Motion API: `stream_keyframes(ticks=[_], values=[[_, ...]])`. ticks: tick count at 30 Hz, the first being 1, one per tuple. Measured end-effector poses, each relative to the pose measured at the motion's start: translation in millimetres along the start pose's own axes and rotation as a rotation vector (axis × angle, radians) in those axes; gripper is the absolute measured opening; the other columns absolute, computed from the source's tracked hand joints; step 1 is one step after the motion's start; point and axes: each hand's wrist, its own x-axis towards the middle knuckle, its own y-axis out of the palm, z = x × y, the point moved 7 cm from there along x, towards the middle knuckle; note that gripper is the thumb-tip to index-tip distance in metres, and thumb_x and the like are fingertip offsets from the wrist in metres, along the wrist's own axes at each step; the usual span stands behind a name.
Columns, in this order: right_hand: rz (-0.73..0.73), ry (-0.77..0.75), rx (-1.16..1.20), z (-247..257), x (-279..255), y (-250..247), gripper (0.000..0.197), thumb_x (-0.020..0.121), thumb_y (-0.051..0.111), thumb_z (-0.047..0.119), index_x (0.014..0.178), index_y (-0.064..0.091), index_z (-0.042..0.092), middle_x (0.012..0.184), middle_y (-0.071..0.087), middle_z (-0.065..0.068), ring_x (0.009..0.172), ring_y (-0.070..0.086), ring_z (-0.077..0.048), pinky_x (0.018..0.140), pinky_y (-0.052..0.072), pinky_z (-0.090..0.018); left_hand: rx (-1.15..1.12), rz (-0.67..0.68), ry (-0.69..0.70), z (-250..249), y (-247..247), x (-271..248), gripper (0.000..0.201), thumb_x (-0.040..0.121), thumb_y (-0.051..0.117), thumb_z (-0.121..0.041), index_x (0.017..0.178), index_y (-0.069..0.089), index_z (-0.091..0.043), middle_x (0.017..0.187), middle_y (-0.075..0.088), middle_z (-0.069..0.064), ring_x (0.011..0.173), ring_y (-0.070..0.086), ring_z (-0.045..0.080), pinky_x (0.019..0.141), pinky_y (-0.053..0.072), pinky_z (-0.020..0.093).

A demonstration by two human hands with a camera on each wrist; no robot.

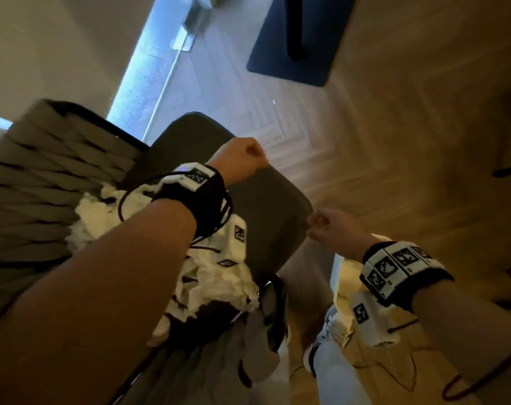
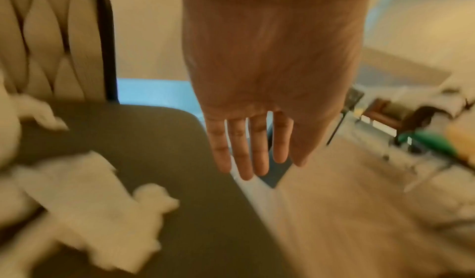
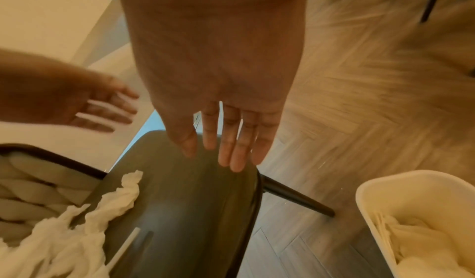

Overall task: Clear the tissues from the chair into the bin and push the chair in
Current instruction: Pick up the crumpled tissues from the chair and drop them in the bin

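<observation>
The chair has a dark seat (image 1: 266, 206) and a woven beige backrest (image 1: 44, 176). Crumpled white tissues (image 1: 219, 285) lie on the seat near the backrest, partly hidden under my left forearm. In the left wrist view the tissues (image 2: 85, 197) are blurred. My left hand (image 1: 242, 159) hovers over the seat's far edge, fingers (image 2: 246, 150) straight and holding nothing. My right hand (image 1: 327, 226) is by the seat's right edge, fingers (image 3: 231, 146) straight and empty. The white bin (image 3: 370, 201) stands on the floor right of the chair, with tissue (image 3: 424, 241) inside.
Herringbone wood floor (image 1: 365, 127) spreads beyond the chair. A dark blue mat with a black post (image 1: 292, 48) lies far ahead. A black chair leg (image 3: 295, 197) juts toward the bin. A thin white stick (image 3: 123, 248) lies on the seat by the tissues.
</observation>
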Motion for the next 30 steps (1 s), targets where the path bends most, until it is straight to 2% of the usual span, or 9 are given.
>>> stream_keyframes(ticks=[4, 7, 10, 13, 16, 19, 24, 28, 30], values=[[0.07, -0.032, -0.135, 24.4, 25.1, 23.9, 0.029, 0.085, 0.067, 0.023, 0.113, 0.061, 0.017, 0.094, 0.062, 0.003, 0.087, 0.059, -0.014, 0.075, 0.045, -0.026, 0.725, 0.235, -0.1, 109.0, -2.3, -4.1, 0.079, 0.075, 0.069, -0.051, 0.142, 0.032, -0.031, 0.142, 0.036, 0.006, 0.126, 0.045, 0.031, 0.096, 0.048, 0.045], [0.134, -0.084, -0.204, 46.6, 39.4, 48.8, 0.04, 0.082, 0.07, 0.031, 0.119, 0.057, 0.022, 0.094, 0.063, 0.006, 0.085, 0.06, -0.01, 0.074, 0.047, -0.025, 0.834, 0.301, -0.16, 159.3, 16.4, -9.6, 0.098, 0.067, 0.071, -0.059, 0.146, 0.019, -0.033, 0.151, 0.023, 0.007, 0.13, 0.041, 0.035, 0.094, 0.048, 0.049], [0.26, -0.107, -0.296, 73.8, 47.5, 79.0, 0.054, 0.08, 0.072, 0.036, 0.128, 0.05, 0.028, 0.106, 0.056, 0.008, 0.089, 0.055, -0.008, 0.078, 0.046, -0.024, 0.721, 0.189, -0.076, 172.0, 30.6, -13.1, 0.068, 0.08, 0.068, -0.036, 0.137, 0.034, -0.022, 0.138, 0.037, 0.011, 0.117, 0.053, 0.034, 0.087, 0.053, 0.047], [0.353, -0.297, -0.537, 110.3, 46.8, 115.1, 0.075, 0.073, 0.075, 0.044, 0.137, 0.037, 0.031, 0.123, 0.048, 0.004, 0.096, 0.056, -0.013, 0.08, 0.051, -0.031, 0.567, 0.049, -0.02, 176.6, 23.3, -15.1, 0.034, 0.088, 0.057, -0.018, 0.121, 0.049, -0.017, 0.121, 0.052, 0.009, 0.108, 0.058, 0.03, 0.085, 0.051, 0.042], [0.478, -0.536, -0.868, 133.3, 36.5, 162.3, 0.1, 0.066, 0.075, 0.053, 0.146, 0.021, 0.028, 0.139, 0.035, -0.002, 0.112, 0.05, -0.026, 0.086, 0.052, -0.041, 0.423, -0.104, -0.047, 179.3, -6.8, -18.4, 0.032, 0.088, 0.057, -0.012, 0.119, 0.053, -0.017, 0.119, 0.056, 0.006, 0.108, 0.059, 0.025, 0.09, 0.05, 0.038], [0.563, -0.633, -1.075, 137.9, 33.3, 196.3, 0.111, 0.062, 0.075, 0.059, 0.148, 0.013, 0.029, 0.148, 0.026, -0.005, 0.122, 0.04, -0.031, 0.092, 0.048, -0.047, 0.295, -0.265, -0.044, 181.4, -46.8, -27.7, 0.031, 0.088, 0.058, -0.012, 0.119, 0.054, -0.017, 0.117, 0.058, 0.005, 0.106, 0.059, 0.021, 0.091, 0.051, 0.035], [0.659, -0.579, -1.198, 134.8, 40.2, 224.6, 0.093, 0.075, 0.073, 0.04, 0.148, 0.018, 0.023, 0.147, 0.033, -0.01, 0.125, 0.042, -0.033, 0.098, 0.042, -0.047, 0.109, -0.433, -0.09, 201.7, -91.6, -45.5, 0.027, 0.091, 0.056, -0.016, 0.117, 0.056, -0.016, 0.113, 0.06, 0.004, 0.102, 0.059, 0.017, 0.086, 0.048, 0.027], [0.719, -0.551, -1.212, 139.1, 41.8, 235.7, 0.053, 0.085, 0.064, 0.026, 0.133, 0.046, 0.014, 0.13, 0.054, -0.012, 0.116, 0.054, -0.033, 0.094, 0.047, -0.043, 0.035, -0.317, -0.125, 218.5, -84.1, -53.3, 0.015, 0.093, 0.052, -0.017, 0.105, 0.06, -0.015, 0.1, 0.061, 0.001, 0.089, 0.059, 0.014, 0.079, 0.048, 0.026], [0.744, -0.493, -1.153, 143.5, 41.5, 234.2, 0.047, 0.087, 0.061, 0.023, 0.132, 0.049, 0.013, 0.131, 0.054, -0.012, 0.118, 0.054, -0.032, 0.097, 0.046, -0.04, 0.004, -0.246, -0.139, 225.0, -74.3, -57.8, 0.008, 0.093, 0.051, -0.016, 0.092, 0.059, -0.016, 0.088, 0.059, -0.002, 0.077, 0.055, 0.011, 0.068, 0.044, 0.021]])
